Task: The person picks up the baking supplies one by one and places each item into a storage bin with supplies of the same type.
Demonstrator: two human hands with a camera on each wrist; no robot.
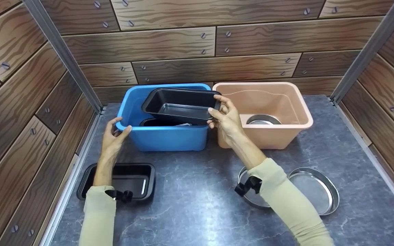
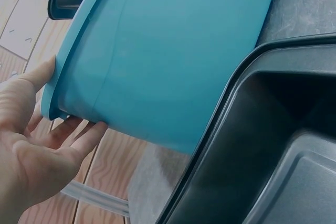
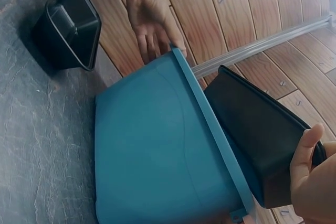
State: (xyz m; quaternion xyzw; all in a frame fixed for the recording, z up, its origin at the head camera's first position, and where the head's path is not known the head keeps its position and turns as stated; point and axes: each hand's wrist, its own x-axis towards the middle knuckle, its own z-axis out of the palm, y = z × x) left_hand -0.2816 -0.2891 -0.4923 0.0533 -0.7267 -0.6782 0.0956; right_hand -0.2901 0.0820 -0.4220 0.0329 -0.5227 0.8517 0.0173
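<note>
My right hand [image 1: 229, 119] grips the right end of a black loaf pan [image 1: 183, 100], holding it tilted over the mouth of a blue plastic bin [image 1: 169, 138]. Part of another dark pan [image 1: 159, 122] shows inside that bin, mostly hidden below the held one. At the bin's front left corner my left hand [image 1: 113, 138] holds the rim, thumb and fingers on either side, as the left wrist view shows of the hand [image 2: 47, 135]. Below my left forearm, a second black loaf pan [image 1: 132, 181] lies on the table, partly covered by the arm.
To the right of the blue bin stands a peach bin [image 1: 262, 136] with a round metal pan [image 1: 263, 119] inside. Two round metal cake pans lie near my right sleeve, one [image 1: 313, 191] beside it and one [image 1: 251, 198] partly under it. Wood-patterned walls [image 1: 173, 42] enclose the grey table [image 1: 190, 212].
</note>
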